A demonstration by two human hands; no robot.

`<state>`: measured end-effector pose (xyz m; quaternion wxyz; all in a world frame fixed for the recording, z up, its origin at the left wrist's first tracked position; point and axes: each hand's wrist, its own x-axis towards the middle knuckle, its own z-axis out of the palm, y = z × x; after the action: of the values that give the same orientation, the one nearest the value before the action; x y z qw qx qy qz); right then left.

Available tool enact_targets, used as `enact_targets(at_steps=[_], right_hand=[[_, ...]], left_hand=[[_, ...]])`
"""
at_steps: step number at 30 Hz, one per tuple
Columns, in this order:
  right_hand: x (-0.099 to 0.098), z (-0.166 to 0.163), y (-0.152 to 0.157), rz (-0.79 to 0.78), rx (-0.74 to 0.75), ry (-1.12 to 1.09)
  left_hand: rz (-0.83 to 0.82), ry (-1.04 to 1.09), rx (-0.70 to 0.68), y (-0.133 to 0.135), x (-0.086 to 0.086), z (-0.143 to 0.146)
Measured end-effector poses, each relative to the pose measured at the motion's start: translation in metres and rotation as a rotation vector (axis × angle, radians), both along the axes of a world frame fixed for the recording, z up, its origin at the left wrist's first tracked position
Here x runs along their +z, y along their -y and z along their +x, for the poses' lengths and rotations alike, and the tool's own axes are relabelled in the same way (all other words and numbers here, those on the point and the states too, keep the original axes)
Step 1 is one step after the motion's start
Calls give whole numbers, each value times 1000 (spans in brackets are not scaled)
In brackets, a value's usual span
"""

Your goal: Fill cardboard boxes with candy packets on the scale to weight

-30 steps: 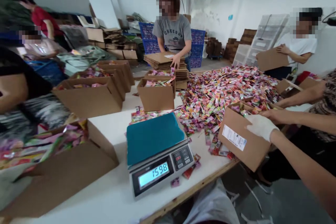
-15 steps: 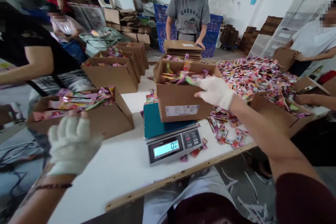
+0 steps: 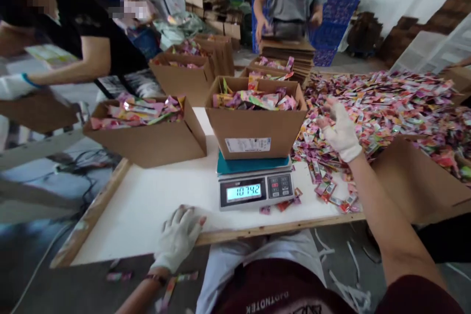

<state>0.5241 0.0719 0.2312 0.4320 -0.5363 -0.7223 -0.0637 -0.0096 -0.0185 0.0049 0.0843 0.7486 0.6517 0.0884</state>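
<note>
The cardboard box (image 3: 255, 120) sits squarely on the teal platform of the digital scale (image 3: 254, 182), upright, flaps open, heaped to the rim with coloured sachets (image 3: 257, 98). A white label is on its near face. The scale display reads 10142.

My right hand (image 3: 340, 130), gloved in white, is off the box and reaches over the loose pile of sachets (image 3: 386, 108) on the white table (image 3: 158, 196) just right of the box. Its fingers are curled partway and touch the sachets; whether any are actually pinched I cannot tell.

My left hand (image 3: 179, 235), also gloved, lies palm down with fingers spread on the near wooden table edge (image 3: 257, 229), holding nothing.

Against half a second ago: the box was then being lowered onto the scale with my right hand on its rim and the display read 0.0; it now stands free with a weight registered. My left hand, then raised in the air, has come down to the table edge.

A second filled box (image 3: 147, 130) stands to the left, well apart from the scale.
</note>
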Motion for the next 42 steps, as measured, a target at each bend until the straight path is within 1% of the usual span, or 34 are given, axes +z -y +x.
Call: enact_targets(at_steps=[1,2,4,5,6,7,8,9,11,13,17,20,22,25,26,27,28,29,30,31,32,34,36,37,38,39,40,41,42], right_hand=[[-33,20,5,-99,-105,14],[-67,35,11,-245,-211,57],[-132,52,24,-584,-411,180],[-160,55,31,-725,-472,257],[-184,55,35,-822,-512,325],[-202,54,38,-869,-536,378],[-216,52,38,-870,-552,410],[-225,51,36,-841,-567,422],[-235,51,25,-758,-618,408],[-236,55,10,-713,-660,387],[-230,67,-20,-734,-696,415],[-222,71,-35,-806,-657,495],[-218,71,-40,-849,-625,521],[-216,70,-38,-885,-565,491],[-213,72,-35,-896,-520,449],[-208,74,-32,-908,-452,395],[-199,77,-27,-924,-368,343],[-183,81,-23,-930,-273,293],[-162,83,-19,-916,-180,246],[-133,85,-16,-886,-99,212],[-98,83,-14,-839,-45,195],[-15,69,-17,-704,3,178],[67,37,-29,-520,-2,194],[102,14,-37,-452,52,192],[128,-11,-47,-413,152,196],[146,-39,-59,-401,293,209],[156,-66,-71,-435,443,245],[158,-92,-82,-492,551,307],[153,-114,-94,-570,601,387]], left_hand=[[-3,-9,6,0,-1,2],[-3,-11,4,-1,-1,3],[3,-4,-9,-1,-3,2],[6,2,-16,-1,-4,2],[8,6,-26,-1,-4,1],[7,8,-36,0,-5,0],[4,8,-45,1,-5,0],[0,8,-50,2,-4,0],[-11,7,-50,4,-3,-1],[-23,4,-42,4,-4,-2],[-58,-32,-66,4,-9,-12],[-49,-58,-111,6,-16,-26],[-16,-62,-147,8,-22,-36],[45,-69,-206,10,-28,-46],[53,-76,-218,10,-29,-46],[50,-86,-224,11,-29,-46],[35,-96,-222,11,-27,-44],[7,-106,-209,11,-25,-42],[-29,-115,-186,11,-22,-39],[-67,-126,-157,11,-20,-35],[-105,-137,-130,11,-17,-31],[-173,-160,-87,10,-11,-23],[-220,-164,-72,8,-5,-16],[-234,-156,-68,6,-3,-13],[-242,-144,-62,5,-1,-11],[-244,-131,-55,4,1,-10],[-244,-117,-48,3,2,-9],[-242,-104,-41,2,2,-9],[-242,-91,-36,1,2,-10]])
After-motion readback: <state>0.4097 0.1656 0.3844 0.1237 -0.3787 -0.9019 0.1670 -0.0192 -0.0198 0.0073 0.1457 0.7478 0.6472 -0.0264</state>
